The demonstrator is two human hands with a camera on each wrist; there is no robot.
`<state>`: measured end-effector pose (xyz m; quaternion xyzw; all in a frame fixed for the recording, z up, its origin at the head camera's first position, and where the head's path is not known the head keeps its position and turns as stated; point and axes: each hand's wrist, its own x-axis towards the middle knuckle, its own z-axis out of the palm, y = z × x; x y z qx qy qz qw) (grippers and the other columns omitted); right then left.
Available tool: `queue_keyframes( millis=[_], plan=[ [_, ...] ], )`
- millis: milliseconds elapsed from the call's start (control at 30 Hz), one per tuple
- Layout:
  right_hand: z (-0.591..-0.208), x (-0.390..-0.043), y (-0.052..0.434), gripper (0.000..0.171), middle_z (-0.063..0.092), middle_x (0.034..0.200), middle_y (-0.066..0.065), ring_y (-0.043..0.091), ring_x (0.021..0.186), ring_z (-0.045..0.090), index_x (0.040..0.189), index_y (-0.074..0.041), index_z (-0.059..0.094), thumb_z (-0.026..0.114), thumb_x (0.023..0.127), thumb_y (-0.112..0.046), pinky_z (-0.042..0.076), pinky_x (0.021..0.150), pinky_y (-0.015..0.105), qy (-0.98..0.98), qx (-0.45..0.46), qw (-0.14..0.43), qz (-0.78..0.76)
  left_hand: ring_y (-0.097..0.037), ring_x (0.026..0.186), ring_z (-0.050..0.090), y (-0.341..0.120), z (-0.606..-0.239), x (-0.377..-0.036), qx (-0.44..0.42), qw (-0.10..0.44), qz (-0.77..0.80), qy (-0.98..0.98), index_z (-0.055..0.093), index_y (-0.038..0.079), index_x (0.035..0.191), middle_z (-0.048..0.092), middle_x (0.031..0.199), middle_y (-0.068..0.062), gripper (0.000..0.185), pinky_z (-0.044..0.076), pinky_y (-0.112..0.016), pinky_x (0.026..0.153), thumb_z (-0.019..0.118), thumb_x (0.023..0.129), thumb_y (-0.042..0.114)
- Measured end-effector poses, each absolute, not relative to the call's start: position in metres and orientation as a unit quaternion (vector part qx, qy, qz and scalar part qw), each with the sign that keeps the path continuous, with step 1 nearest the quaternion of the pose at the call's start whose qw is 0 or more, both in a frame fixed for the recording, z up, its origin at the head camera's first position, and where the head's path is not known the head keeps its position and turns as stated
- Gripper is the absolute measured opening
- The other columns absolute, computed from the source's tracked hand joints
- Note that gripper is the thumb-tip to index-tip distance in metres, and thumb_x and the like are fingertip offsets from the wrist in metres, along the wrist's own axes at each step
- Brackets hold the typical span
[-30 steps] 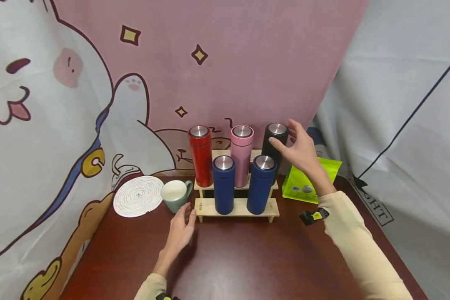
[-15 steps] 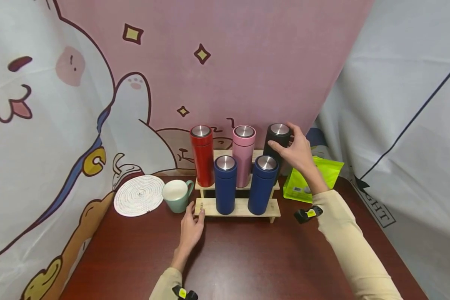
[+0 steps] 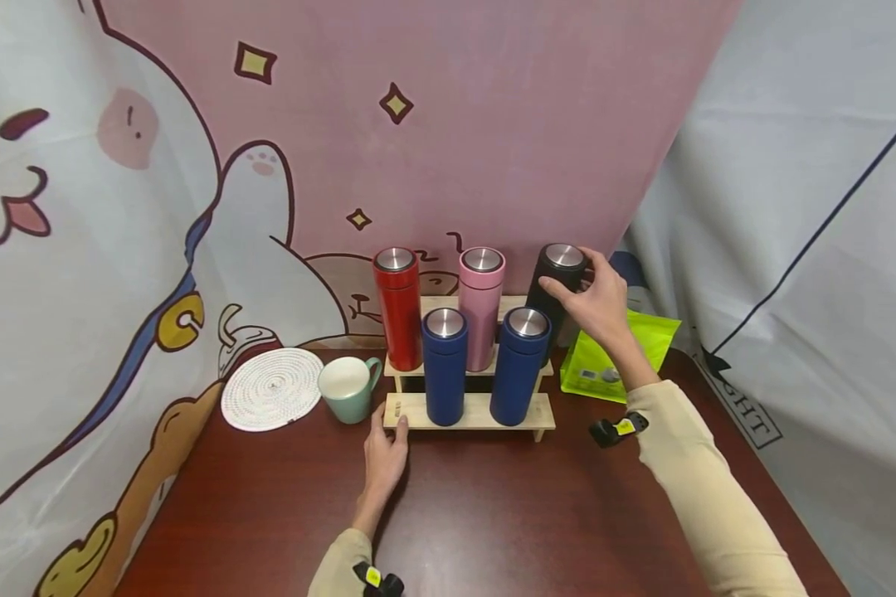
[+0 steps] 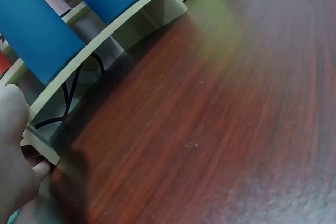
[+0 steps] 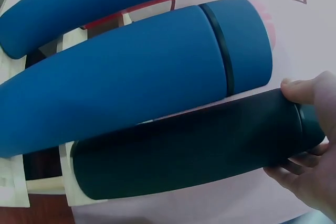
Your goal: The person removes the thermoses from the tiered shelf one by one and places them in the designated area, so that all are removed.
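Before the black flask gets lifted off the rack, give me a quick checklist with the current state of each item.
1. Right hand grips the black flask near its top: ok; thumb and fingers wrap it in the right wrist view.
2. Left hand steadies the rack: ok; fingertips touch its lower left corner.
3. Flask upright in its slot: not ok; it leans right at the top.
4. Neighbouring blue flask clear of the black one: cannot tell; they overlap in the head view.
5. Lid seated: ok; the steel cap sits flush.
6. Green pouch clear of the path: cannot tell; it lies right beside the rack under the arm.
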<state>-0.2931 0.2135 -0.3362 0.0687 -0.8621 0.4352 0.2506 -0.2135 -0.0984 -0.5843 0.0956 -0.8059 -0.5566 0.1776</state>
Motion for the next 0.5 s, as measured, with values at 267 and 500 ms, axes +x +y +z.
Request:
queue_keyframes(
  millis=[267, 500],
  plan=[
    [-0.333, -0.283, 0.229, 0.07, 0.066, 0.123, 0.023, 0.029, 0.096, 0.063, 0.141, 0.0, 0.052, 0.081, 0.086, -0.033, 0.045, 0.077, 0.011, -0.851, 0.048, 0.3, 0.428, -0.033, 0.128, 0.058, -0.094, -0.594, -0.211, 0.115, 0.186, -0.582, -0.783, 0.046, 0.008, 0.151, 0.056, 0.147, -0.017, 0.054, 0.052, -0.052, 0.101, 0.061, 0.102, 0.025],
    [-0.331, -0.271, 0.248, 0.067, 0.068, 0.12, 0.018, 0.012, 0.093, 0.06, 0.14, -0.003, 0.055, 0.081, 0.086, -0.034, 0.046, 0.077, 0.007, -0.838, 0.038, 0.325, 0.437, -0.032, 0.124, 0.061, -0.092, -0.599, -0.211, 0.122, 0.193, -0.588, -0.776, 0.046, 0.013, 0.152, 0.056, 0.147, -0.015, 0.053, 0.051, -0.051, 0.099, 0.061, 0.102, 0.026]
  ],
)
